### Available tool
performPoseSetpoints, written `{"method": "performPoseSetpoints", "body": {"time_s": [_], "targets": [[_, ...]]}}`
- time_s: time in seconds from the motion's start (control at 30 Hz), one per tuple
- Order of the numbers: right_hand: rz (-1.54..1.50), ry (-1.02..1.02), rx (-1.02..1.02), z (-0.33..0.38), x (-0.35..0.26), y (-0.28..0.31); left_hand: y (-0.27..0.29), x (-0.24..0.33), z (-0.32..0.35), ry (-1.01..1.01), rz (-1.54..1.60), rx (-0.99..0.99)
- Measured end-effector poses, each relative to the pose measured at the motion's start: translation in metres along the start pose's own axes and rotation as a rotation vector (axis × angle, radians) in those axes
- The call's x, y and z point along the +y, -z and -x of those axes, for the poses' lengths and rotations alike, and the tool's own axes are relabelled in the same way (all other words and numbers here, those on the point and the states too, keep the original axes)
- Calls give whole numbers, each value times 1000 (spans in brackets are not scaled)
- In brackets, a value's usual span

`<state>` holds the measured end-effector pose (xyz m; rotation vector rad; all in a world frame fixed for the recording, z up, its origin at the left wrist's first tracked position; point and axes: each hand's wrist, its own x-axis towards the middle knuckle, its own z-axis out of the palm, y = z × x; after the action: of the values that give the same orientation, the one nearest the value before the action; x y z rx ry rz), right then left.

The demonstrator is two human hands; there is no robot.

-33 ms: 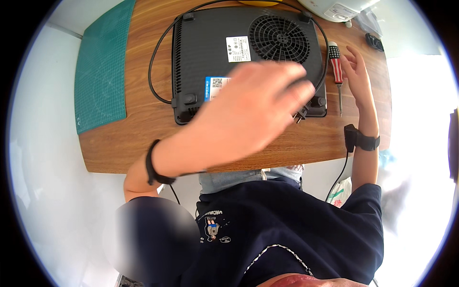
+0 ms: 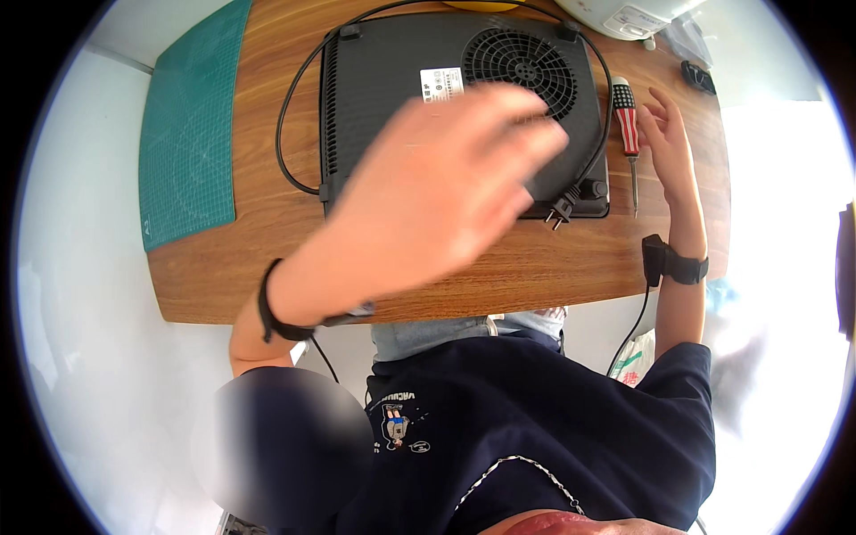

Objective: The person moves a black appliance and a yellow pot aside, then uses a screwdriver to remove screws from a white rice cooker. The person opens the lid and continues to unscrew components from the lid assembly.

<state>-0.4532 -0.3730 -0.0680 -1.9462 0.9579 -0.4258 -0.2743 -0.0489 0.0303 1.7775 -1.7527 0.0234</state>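
A black induction cooker (image 2: 374,80) lies upside down on the table, its round fan grille (image 2: 522,67) and rubber feet facing up. Across its near half hovers my left hand (image 2: 437,183), blurred by motion, fingers apart and nothing visible in them. It covers part of the white label (image 2: 440,83). The power cord (image 2: 283,116) loops around the cooker, and its two-pin plug (image 2: 562,209) rests at the near right corner. My right hand (image 2: 667,143) rests on the table with loosely bent, parted fingers, beside a screwdriver (image 2: 627,120) with a red, white and black handle.
A green cutting mat (image 2: 196,125) covers the left end of the wooden table (image 2: 285,267). At the back right stand a pale appliance (image 2: 624,18) and a small black object (image 2: 698,78). The table's near edge runs just before my body.
My left hand has shifted slightly to the left and away from me, uncovering the plug and hiding the blue-and-white sticker. The right hand has barely moved.
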Motion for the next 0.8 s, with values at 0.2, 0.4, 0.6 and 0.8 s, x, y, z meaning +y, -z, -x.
{"method": "performPoseSetpoints", "body": {"time_s": [0.2, 0.4, 0.6, 0.8], "targets": [[52, 242, 211, 29, -9, 8, 54, -97, 43, 415, 35, 379], [-244, 429, 171, 78, -45, -25, 43, -134, 82, 764, 322, 594], [-347, 422, 39, 69, -41, -57, 13, -147, 89, 824, 595, 544], [-418, 398, -49, 62, -29, -70, 14, -150, 90, 767, 764, 523]]}}
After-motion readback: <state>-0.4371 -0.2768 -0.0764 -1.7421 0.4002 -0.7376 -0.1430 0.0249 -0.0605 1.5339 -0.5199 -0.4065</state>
